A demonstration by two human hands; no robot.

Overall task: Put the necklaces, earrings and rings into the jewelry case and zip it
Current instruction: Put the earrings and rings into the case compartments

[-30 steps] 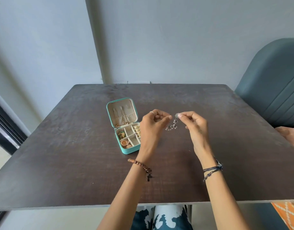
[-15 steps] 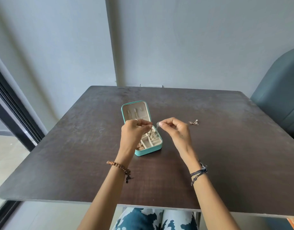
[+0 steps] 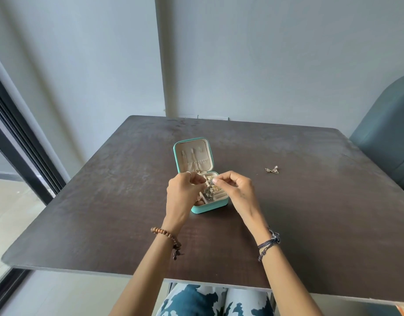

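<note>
A small turquoise jewelry case lies open on the dark table, its beige-lined lid standing up at the back. Its compartments hold several gold pieces. A silvery beaded piece of jewelry hangs over the case's tray, pinched from both sides by my left hand and my right hand. My hands hide the front-left compartments. A loose small gold earring lies on the table to the right of the case.
A blue-green padded chair stands at the table's right edge. A grey wall runs behind the table, and a dark door frame is on the left. My patterned trousers show below the near table edge.
My hands have carried the silvery piece from the right of the case to above its tray and lowered it. The view has shifted left, bringing the loose earring into sight.
</note>
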